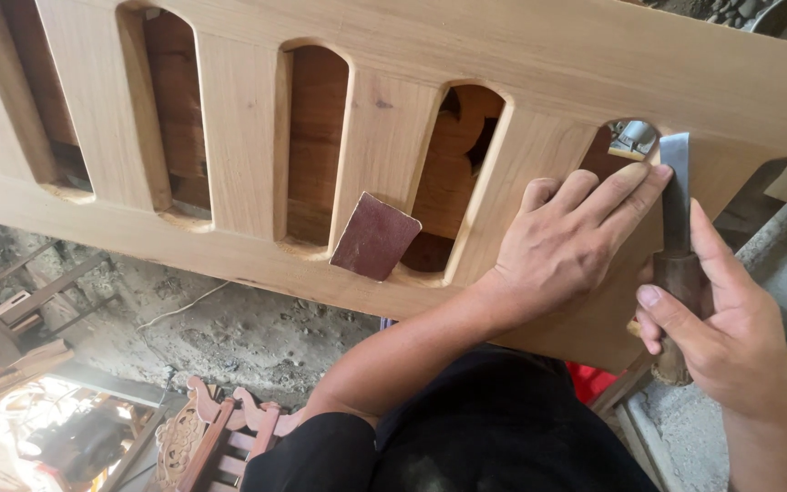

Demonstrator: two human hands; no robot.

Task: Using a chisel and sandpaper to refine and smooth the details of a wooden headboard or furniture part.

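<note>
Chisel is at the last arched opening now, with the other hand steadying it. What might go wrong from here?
1. The left hand has its fingertips right against the chisel blade; a slip might cut them.
2. The blade sits at the arch edge of the wooden panel, so a hard push may chip the rim.
3. The sandpaper lies loose on the sloping panel and might slide off.
</note>
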